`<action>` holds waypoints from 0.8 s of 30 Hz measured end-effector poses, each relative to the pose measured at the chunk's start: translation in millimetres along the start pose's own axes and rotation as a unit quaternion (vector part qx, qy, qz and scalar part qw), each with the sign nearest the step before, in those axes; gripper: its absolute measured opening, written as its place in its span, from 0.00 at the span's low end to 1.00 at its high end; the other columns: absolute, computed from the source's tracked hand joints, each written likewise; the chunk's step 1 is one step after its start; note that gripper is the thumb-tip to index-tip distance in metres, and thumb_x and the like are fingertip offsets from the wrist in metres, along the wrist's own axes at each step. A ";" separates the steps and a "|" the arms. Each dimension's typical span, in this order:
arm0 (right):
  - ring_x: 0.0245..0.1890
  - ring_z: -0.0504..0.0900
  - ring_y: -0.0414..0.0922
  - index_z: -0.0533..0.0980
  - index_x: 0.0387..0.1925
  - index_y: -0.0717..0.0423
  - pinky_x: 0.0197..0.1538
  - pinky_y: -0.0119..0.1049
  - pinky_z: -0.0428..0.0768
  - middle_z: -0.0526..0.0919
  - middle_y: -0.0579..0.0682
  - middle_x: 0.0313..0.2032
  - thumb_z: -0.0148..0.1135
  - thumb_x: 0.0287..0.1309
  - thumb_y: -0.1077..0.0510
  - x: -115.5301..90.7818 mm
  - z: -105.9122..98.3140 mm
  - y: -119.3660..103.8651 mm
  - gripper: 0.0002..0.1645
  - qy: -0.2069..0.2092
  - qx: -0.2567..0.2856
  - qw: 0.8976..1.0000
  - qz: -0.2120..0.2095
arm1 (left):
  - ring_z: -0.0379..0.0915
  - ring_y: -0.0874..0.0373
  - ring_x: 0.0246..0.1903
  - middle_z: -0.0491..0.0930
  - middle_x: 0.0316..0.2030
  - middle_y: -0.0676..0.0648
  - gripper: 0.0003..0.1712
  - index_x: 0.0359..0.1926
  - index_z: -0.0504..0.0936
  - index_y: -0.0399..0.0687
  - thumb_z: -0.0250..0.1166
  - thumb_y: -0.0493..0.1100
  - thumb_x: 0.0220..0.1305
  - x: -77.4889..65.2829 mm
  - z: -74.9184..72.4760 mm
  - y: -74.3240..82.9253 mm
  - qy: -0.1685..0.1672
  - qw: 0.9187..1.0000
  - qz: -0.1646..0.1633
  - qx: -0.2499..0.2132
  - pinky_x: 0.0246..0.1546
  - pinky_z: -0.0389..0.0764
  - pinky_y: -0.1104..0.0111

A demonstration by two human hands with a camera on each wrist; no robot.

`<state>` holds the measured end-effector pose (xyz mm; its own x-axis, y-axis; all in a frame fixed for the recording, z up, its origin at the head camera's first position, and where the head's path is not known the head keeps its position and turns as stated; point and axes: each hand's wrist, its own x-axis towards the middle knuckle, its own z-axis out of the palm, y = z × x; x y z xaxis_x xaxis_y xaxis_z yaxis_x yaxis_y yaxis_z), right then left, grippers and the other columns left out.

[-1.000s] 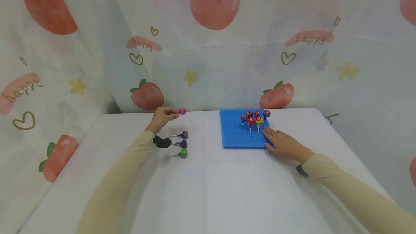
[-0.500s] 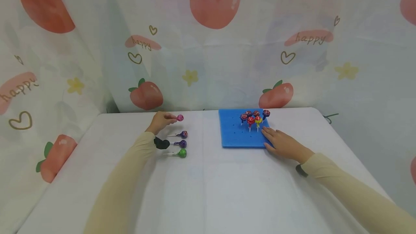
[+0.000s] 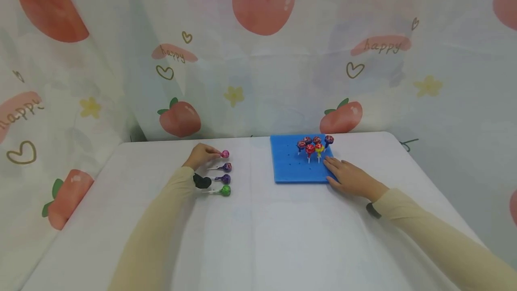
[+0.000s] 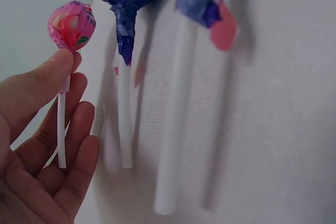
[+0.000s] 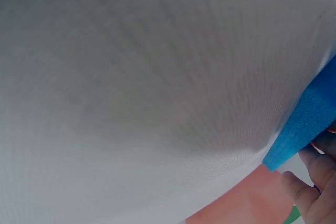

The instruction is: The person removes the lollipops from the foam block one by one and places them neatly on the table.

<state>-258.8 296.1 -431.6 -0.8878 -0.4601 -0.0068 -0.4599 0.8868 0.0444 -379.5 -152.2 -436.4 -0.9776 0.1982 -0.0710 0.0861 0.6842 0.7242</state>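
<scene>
My left hand point(image 3: 200, 156) pinches a pink-wrapped lollipop point(image 4: 72, 24) just under its candy head, between thumb and forefinger. The white stick hangs down along the curled fingers in the left wrist view. In the head view this lollipop is low at the back of a row of lollipops on the table. In front of it lie two purple lollipops, one farther back point(image 3: 227, 167) and one nearer point(image 3: 226, 178), then a green lollipop point(image 3: 225, 190). My right hand point(image 3: 350, 178) rests with extended fingers on the right edge of a blue foam board point(image 3: 284, 172).
Several lollipops point(image 3: 310, 148) in red, yellow and dark wrappers stand upright in the back right part of the board, with small holes around them. A white cloth covers the table point(image 3: 258, 237). A fruit-print curtain point(image 3: 258, 80) hangs behind and at the left.
My left hand has lowered the pink lollipop from above the table's back edge, bringing it close to the row. The right hand stays on the board.
</scene>
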 end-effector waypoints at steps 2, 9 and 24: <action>0.65 0.64 0.63 0.62 0.64 0.70 0.62 0.59 0.67 0.64 0.68 0.65 0.53 0.63 0.49 0.2 -0.5 -0.1 0.36 -0.001 0.003 1.000 0.001 | 0.75 0.47 0.50 0.83 0.46 0.39 0.12 0.43 0.85 0.40 0.65 0.41 0.60 0.1 1.2 0.2 0.000 1.000 0.000 0.000 0.56 0.71 0.58; 0.65 0.64 0.63 0.62 0.64 0.70 0.62 0.59 0.68 0.64 0.68 0.65 0.53 0.63 0.50 -0.5 -1.5 0.1 0.35 -0.003 0.000 1.000 0.000 | 0.73 0.47 0.53 0.83 0.47 0.41 0.13 0.44 0.85 0.41 0.65 0.42 0.59 -0.7 5.2 2.5 -0.016 0.999 -0.025 -0.015 0.61 0.69 0.55; 0.65 0.63 0.63 0.62 0.64 0.69 0.62 0.59 0.67 0.63 0.67 0.65 0.52 0.64 0.49 0.9 1.5 2.5 0.36 -0.008 0.001 1.000 0.004 | 0.73 0.47 0.53 0.82 0.48 0.40 0.13 0.45 0.84 0.41 0.65 0.41 0.59 -4.0 7.7 2.7 -0.017 0.999 -0.026 -0.014 0.61 0.69 0.56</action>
<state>-260.8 298.0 -433.0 -0.8916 -0.4523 -0.0220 -0.4528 0.8906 0.0427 -373.8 -145.7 -439.4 -0.9737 0.1865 -0.1310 0.0299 0.6744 0.7377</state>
